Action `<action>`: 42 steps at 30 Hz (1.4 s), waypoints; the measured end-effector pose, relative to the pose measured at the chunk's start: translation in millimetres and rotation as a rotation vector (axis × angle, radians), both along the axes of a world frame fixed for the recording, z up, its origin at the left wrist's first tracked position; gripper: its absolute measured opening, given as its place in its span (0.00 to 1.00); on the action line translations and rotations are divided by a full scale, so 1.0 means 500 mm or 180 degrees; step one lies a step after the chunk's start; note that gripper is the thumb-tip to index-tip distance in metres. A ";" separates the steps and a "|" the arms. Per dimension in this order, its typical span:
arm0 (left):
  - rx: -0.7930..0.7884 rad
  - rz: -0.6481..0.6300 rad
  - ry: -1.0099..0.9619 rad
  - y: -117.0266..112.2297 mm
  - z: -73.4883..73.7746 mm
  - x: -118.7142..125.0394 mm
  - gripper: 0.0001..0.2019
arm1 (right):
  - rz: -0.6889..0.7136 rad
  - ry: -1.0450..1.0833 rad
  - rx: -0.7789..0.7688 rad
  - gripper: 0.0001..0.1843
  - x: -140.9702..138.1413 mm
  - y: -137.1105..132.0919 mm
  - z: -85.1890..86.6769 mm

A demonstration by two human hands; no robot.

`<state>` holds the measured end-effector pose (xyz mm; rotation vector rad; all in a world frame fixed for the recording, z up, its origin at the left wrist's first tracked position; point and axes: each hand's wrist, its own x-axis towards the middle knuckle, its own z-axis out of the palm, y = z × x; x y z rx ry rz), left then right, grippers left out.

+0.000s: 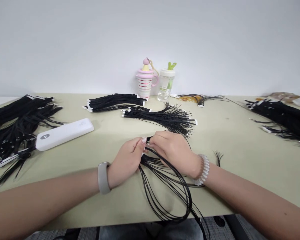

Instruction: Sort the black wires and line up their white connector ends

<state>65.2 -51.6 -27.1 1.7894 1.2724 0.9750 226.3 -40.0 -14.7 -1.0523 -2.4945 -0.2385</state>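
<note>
The left hand [127, 156] has its thumb and fingers pinched on the gathered end of some black cables [189, 200] over the worktop [252, 173]. The right hand [176, 151] meets it at three o'clock, fingers bent in at the same spot; from here I can't really tell whether they grip a strand or only touch one. From that meeting point the cables fan out under the right palm and swing down in a broad loop between four and five o'clock, a few strands trailing past the near edge.

Straight up at one o'clock lies a loose bundle [157, 116] with white ends, and between ten and eleven another, neater bundle [112, 101]. A white power bank [65, 134] sits at nine o'clock, touching a dark heap [17, 113] farther out that way. Near three o'clock, well apart, is one more pile [285, 116]. A pink-lidded striped cup [145, 85] stands at twelve, a clear cup [165, 85] just beside it.
</note>
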 end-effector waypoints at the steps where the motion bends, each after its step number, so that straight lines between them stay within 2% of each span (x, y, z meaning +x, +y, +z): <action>1: 0.0013 0.0007 0.0021 0.000 0.001 0.000 0.18 | 0.0003 -0.0010 0.0008 0.16 0.000 -0.001 0.001; 7: -0.0147 0.0053 0.0044 -0.002 0.000 0.000 0.19 | -0.0067 -0.0195 0.0210 0.13 -0.001 -0.008 0.011; 13: -0.0014 -0.0054 0.0100 0.002 -0.009 -0.003 0.20 | 0.0080 -0.0737 0.1035 0.13 -0.001 -0.020 0.019; 17: 0.0000 -0.0107 0.0008 0.004 -0.008 -0.001 0.19 | 0.0026 -0.0949 0.1339 0.07 -0.009 -0.019 0.012; 28: 0.0087 -0.0116 -0.0157 0.008 -0.006 -0.003 0.18 | 0.0002 -0.0940 0.1378 0.08 -0.018 -0.011 0.007; 30: 0.0016 -0.0039 -0.0188 0.007 -0.008 -0.003 0.17 | -0.0011 -0.0851 0.1320 0.09 -0.013 -0.005 0.009; 33: -0.0448 0.0310 -0.0353 0.004 -0.007 -0.002 0.17 | -0.0155 -0.0740 0.1204 0.10 0.003 0.007 0.017; 37: -0.1038 0.0658 -0.0958 0.006 -0.009 0.001 0.17 | -0.0552 -0.0383 0.0924 0.09 0.046 0.014 0.045; 39: -0.1098 0.0734 -0.1203 0.010 -0.013 0.002 0.17 | -0.0757 -0.0081 0.0451 0.13 0.076 0.014 0.066; 42: -0.1083 0.0816 -0.1368 0.015 -0.019 0.002 0.17 | -0.0631 -0.0168 -0.0892 0.15 0.116 0.010 0.092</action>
